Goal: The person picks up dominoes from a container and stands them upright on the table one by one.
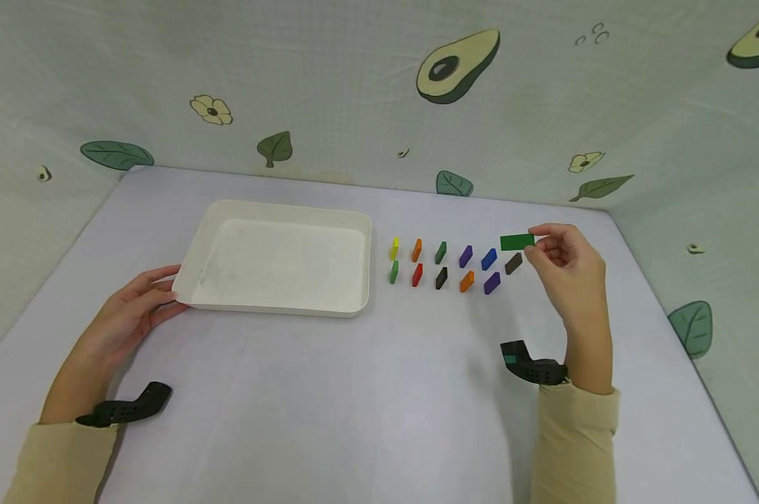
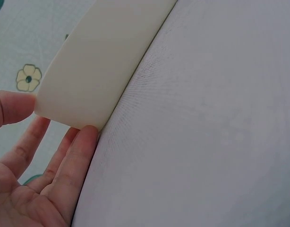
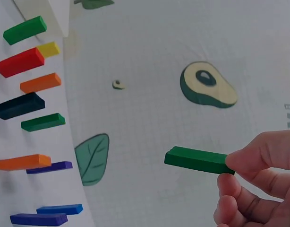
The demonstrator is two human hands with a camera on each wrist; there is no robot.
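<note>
My left hand [image 1: 130, 308] is at the near left corner of a white tray [image 1: 272, 309], holding that corner between thumb and fingers. The left wrist view shows fingertips against the tray's outer wall [image 2: 98, 56], low by the table. Between thumb and fingertips my right hand [image 1: 565, 269] pinches one end of a green domino-like block [image 3: 197, 159], held above the table. Below it, two rows of coloured blocks stand on the tabletop. Nearest to the hand are a dark brown block [image 1: 514, 264], a blue block [image 1: 489, 259] and a purple block [image 1: 492, 283].
Left along the rows, beside the tray, stand a red block [image 1: 417, 274], a black block [image 1: 442, 278], a yellow block [image 1: 395, 248] and several others. A white cloth covers the table [image 1: 354, 406]. Behind it hangs a curtain [image 1: 342, 84] printed with avocados and leaves.
</note>
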